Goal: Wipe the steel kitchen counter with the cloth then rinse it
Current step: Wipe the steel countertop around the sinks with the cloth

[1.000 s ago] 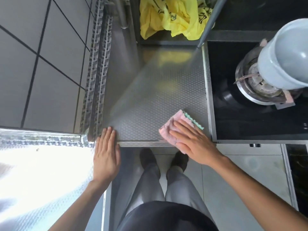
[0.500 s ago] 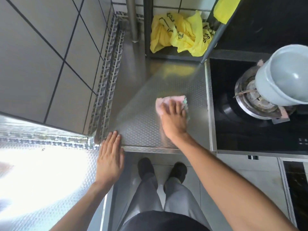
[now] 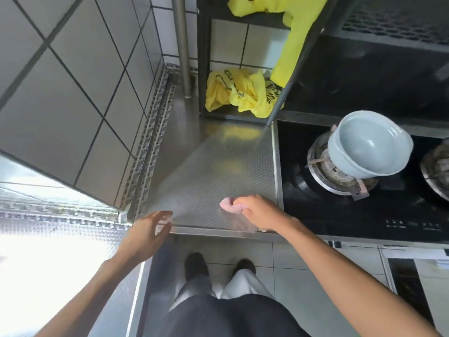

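Right hand (image 3: 261,211) now grips the pink cloth (image 3: 229,206) bunched in curled fingers, at the steel desk's (image 3: 218,166) front edge near its right corner; earlier it pressed the cloth flat mid-desk. Left hand (image 3: 145,231), fingers spread and loose, has lifted off the front-left corner.

Daylight blows out steel surface (image 3: 48,259) at 8 o'clock. Soft sheen on counter (image 3: 213,166). Left hand (image 3: 145,233) motion-blurred. Wide-angle bending at edges.

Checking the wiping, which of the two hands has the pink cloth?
The right hand grips the bunched pink cloth on the steel counter; the left hand is open, holding nothing.
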The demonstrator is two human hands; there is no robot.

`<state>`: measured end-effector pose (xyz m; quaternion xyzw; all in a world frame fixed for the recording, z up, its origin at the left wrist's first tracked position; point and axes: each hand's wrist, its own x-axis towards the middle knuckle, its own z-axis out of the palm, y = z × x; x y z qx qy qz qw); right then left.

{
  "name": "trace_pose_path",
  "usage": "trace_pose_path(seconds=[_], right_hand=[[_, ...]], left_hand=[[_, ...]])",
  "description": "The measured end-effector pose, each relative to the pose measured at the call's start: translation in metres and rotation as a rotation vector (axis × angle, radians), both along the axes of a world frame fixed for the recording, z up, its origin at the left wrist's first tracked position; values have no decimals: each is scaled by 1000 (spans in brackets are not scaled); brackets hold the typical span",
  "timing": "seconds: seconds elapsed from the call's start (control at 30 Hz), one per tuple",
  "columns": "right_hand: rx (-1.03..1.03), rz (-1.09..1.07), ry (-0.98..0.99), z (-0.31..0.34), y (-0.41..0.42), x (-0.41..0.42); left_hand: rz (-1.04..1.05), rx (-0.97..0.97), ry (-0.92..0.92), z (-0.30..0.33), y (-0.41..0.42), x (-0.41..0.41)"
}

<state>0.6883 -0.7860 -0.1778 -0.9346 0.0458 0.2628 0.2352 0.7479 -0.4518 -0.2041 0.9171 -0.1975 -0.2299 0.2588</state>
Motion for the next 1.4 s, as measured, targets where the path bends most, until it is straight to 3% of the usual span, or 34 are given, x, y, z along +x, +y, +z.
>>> trace_pose_path(seconds=[0.2, 0.27, 0.43, 0.63, 0.8, 1.13, 1.23, 1.4], right_hand=[[119, -232, -133, 11, -43, -49], [222, -31, -65, 14, -101, -70], [278, -100, -142, 17, -99, -86], [301, 202, -151, 28, -158, -84], [304, 355, -103, 46, -172, -81], [335, 774, -50, 70, -127, -134], [453, 835, 20, 81, -108, -166], [471, 944, 40, 90, -84, -239]], left_hand=[[15, -132, 80, 37, -22, -34], [285, -85, 28, 55, -71, -120], [419, -162, -41, 57, -73, -145], [694, -113, -46, 49, -155, -263], [965, -186, -63, 45, -207, -348], [1437, -238, -180, 36, -270, -495], [1551, -247, -182, 42, -285, -545], [1808, -329, -253, 54, -311, -643]])
